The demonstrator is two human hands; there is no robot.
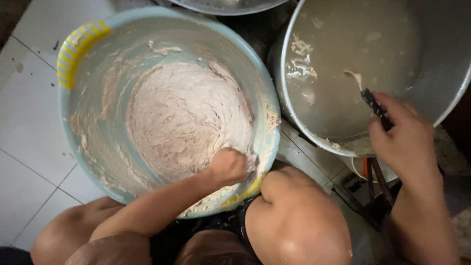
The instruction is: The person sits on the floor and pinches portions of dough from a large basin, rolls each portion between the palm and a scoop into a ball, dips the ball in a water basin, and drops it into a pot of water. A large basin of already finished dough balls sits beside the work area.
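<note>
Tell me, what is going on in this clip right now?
A person crouches over a light blue plastic tub with yellow handles. Their left hand is pressed into thick pale dough inside it. Their right hand holds a dark-handled utensil dipped into cloudy liquid in a large round metal basin alongside.

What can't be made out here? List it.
Head view:
- Left hand fingers: buried in the dough.
- Utensil in the right hand: working end sunk in cloudy liquid.
- Metal pot: cut off by the frame edge.
</note>
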